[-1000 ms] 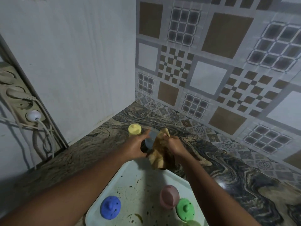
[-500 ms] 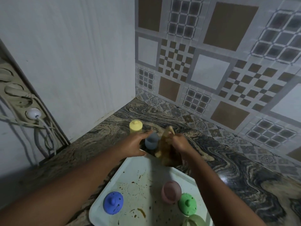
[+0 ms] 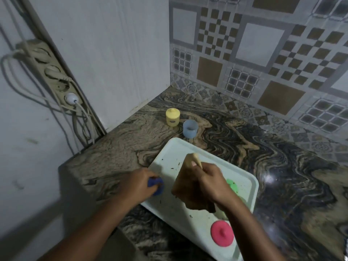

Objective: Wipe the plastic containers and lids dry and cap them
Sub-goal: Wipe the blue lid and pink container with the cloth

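A pale tray (image 3: 192, 219) lies on the marbled counter. My left hand (image 3: 139, 183) is closed on a blue lid (image 3: 157, 186) at the tray's left edge. My right hand (image 3: 212, 183) grips a brown cloth (image 3: 188, 187) that hangs over the tray's middle. A green lid (image 3: 232, 185) peeks out behind my right wrist, and a pink lid (image 3: 222, 233) lies near the tray's front. Beyond the tray an uncapped blue container (image 3: 190, 128) stands on the counter, beside a yellow container (image 3: 172, 116) with its lid on.
The counter (image 3: 282, 176) ends at a white wall on the left and a patterned tiled wall at the back. A power strip (image 3: 56, 76) with cables hangs on the left wall. The counter's left edge drops off near my left forearm.
Both hands pulled back from the blue container, which now stands alone on the counter. My left hand came down onto the blue lid. The cloth came back over the tray.
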